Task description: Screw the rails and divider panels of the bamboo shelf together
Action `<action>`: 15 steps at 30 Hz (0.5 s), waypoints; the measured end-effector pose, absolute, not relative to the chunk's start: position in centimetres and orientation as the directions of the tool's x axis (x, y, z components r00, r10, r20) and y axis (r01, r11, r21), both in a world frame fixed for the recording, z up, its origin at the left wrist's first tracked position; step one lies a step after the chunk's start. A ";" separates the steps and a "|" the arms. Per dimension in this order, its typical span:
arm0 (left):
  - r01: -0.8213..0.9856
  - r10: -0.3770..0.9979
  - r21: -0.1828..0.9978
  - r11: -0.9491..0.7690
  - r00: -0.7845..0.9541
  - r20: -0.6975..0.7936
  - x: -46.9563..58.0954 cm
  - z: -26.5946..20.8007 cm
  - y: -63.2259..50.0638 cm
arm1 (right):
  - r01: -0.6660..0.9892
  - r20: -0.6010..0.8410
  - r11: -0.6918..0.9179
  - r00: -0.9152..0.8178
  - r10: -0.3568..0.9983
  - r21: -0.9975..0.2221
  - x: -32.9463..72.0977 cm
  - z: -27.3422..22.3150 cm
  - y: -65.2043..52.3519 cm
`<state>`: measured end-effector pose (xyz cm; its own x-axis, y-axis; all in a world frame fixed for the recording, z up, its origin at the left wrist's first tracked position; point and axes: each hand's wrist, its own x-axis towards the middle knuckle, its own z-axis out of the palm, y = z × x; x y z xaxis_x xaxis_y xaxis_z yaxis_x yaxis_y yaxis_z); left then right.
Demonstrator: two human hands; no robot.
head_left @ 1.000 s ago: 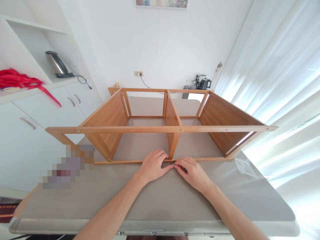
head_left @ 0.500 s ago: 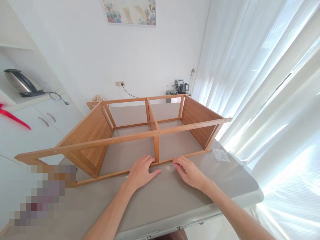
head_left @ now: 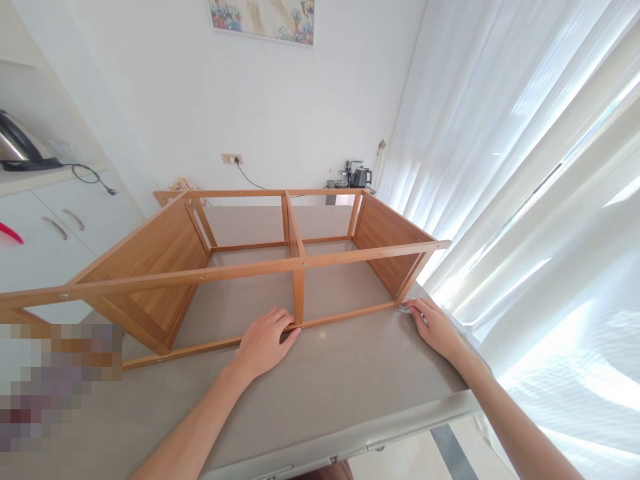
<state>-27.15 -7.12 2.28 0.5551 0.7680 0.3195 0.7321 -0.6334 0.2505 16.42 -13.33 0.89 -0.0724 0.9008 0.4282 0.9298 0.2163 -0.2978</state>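
A bamboo-coloured wooden shelf frame (head_left: 235, 270) lies on its side on a grey table (head_left: 350, 380). My left hand (head_left: 265, 340) rests on the frame's near bottom rail, at the foot of the middle divider (head_left: 299, 293), fingers spread over the rail. My right hand (head_left: 435, 327) is at the frame's near right corner. Its fingertips pinch a small metal piece (head_left: 403, 308) against the end of the rail. What exactly that piece is stays too small to tell.
White curtains (head_left: 525, 200) hang close to the table's right edge. White cabinets (head_left: 65, 220) with a kettle's cord stand on the left. A socket (head_left: 229, 159) and a small kettle set (head_left: 353, 176) are by the far wall. The near table edge runs just below my forearms.
The view has swung to the right. My right hand has moved from the middle divider's foot along the rail to the right corner. My left hand has stayed at the divider.
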 end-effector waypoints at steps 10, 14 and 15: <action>0.726 0.770 0.272 -0.631 0.547 0.327 -27.0 2.6 -7.3 | 0.943 0.450 0.191 -0.050 0.892 -0.274 17.3 -0.5 -13.3; 0.721 0.769 0.282 -0.633 0.541 0.340 -27.0 2.5 -7.3 | 0.940 0.447 0.195 -0.052 0.893 -0.281 16.9 -0.4 -13.3; 0.721 0.768 0.280 -0.634 0.543 0.341 -27.0 2.5 -7.3 | 0.940 0.447 0.192 -0.049 0.893 -0.281 16.9 -0.3 -13.4</action>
<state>-27.03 -7.31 2.51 0.5427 0.7678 0.3405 0.7210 -0.6338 0.2801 16.86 -13.37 -0.32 -0.0487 0.8932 0.4470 0.9402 0.1920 -0.2812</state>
